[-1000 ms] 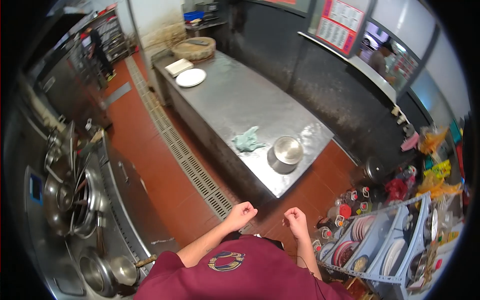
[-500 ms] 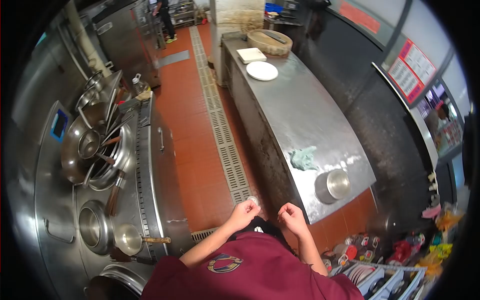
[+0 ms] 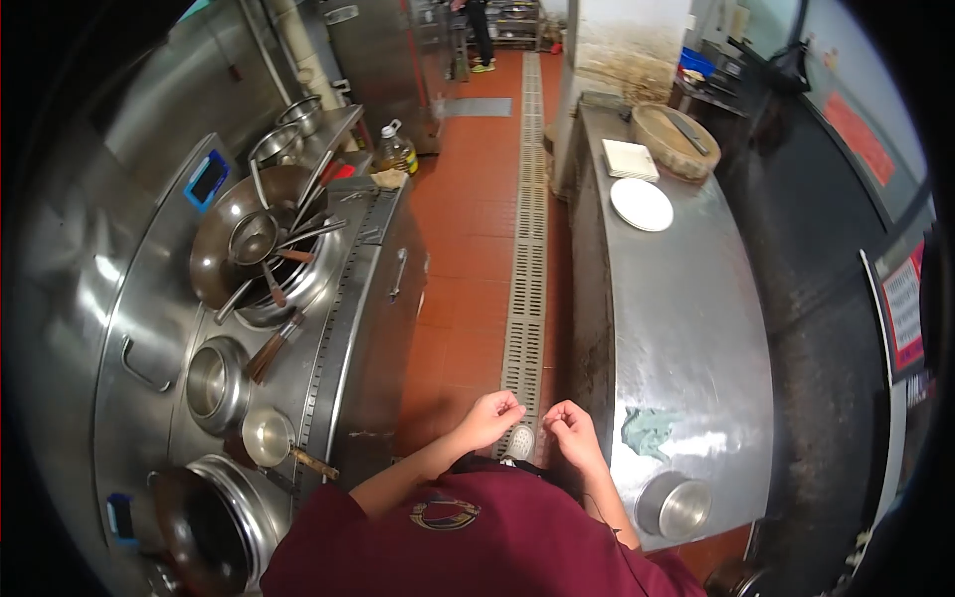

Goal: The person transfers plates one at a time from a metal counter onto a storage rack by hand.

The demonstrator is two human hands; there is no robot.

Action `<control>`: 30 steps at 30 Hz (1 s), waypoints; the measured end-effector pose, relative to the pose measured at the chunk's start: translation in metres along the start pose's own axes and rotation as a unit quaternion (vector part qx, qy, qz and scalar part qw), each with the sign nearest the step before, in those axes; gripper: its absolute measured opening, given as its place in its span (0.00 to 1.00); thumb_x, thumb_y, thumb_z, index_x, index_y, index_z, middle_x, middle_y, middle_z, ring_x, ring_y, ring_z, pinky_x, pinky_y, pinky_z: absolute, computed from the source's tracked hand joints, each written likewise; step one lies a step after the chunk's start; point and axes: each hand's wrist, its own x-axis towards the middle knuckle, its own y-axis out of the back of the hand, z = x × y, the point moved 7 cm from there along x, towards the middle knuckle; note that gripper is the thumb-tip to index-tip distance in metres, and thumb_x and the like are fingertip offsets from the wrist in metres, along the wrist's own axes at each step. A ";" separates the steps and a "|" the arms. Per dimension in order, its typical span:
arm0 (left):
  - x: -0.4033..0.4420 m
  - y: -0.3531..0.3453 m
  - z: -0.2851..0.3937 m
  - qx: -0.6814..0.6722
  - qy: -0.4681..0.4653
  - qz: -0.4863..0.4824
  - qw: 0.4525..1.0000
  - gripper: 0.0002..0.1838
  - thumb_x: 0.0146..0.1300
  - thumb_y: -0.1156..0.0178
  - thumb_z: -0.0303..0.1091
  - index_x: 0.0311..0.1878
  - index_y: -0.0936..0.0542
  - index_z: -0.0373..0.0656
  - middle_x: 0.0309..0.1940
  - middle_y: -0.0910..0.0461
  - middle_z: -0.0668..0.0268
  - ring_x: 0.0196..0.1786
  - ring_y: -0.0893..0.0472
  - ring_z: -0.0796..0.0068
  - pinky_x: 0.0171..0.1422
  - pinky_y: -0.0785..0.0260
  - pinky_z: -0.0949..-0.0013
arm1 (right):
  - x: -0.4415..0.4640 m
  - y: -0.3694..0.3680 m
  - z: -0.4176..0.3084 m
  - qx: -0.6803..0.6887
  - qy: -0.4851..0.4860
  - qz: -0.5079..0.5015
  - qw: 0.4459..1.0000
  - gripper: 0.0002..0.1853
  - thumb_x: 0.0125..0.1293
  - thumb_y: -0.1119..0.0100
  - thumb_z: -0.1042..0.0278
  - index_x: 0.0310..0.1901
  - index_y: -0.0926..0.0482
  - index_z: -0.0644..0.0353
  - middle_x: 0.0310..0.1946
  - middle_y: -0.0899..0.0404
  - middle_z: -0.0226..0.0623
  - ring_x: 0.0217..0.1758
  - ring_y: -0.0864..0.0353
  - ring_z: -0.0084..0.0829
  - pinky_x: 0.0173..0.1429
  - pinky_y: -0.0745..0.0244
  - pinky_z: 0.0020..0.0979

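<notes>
My left hand (image 3: 494, 418) is held in front of my waist with its fingers curled in, and no object shows in it. Close by on the right, my right hand (image 3: 572, 433) is also curled, thumb against the fingers, with nothing visible in it. Neither hand touches a surface. Below and between them a light shoe (image 3: 519, 442) shows on the floor drain grating (image 3: 525, 328). On the steel counter (image 3: 686, 318) to the right lie a crumpled green cloth (image 3: 649, 432) and a metal pot (image 3: 684, 507), nearest my right hand.
Along the left runs a steel stove with a large wok (image 3: 221, 239), ladles and strainers, a brush (image 3: 271, 348) and a small pan (image 3: 267, 436). Farther up the counter are a white plate (image 3: 642, 204), square dishes (image 3: 629, 159) and a chopping block (image 3: 665, 144). A person (image 3: 480, 35) stands far down the aisle.
My view has turned left and shifted, so the aisle and counter sit further right. The shelves of items at lower right have left view. Both hands stay raised and curled.
</notes>
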 end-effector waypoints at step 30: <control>0.150 0.093 0.023 -0.015 0.046 0.014 0.999 0.08 0.72 0.41 0.35 0.38 0.23 0.41 0.28 0.22 0.72 0.31 0.26 0.86 0.35 0.32 0.78 | 0.192 -0.019 -0.034 -0.109 0.014 -0.060 0.992 0.01 0.61 0.42 0.78 0.33 0.22 0.62 0.26 0.23 0.24 0.31 0.28 0.16 0.37 0.30 0.22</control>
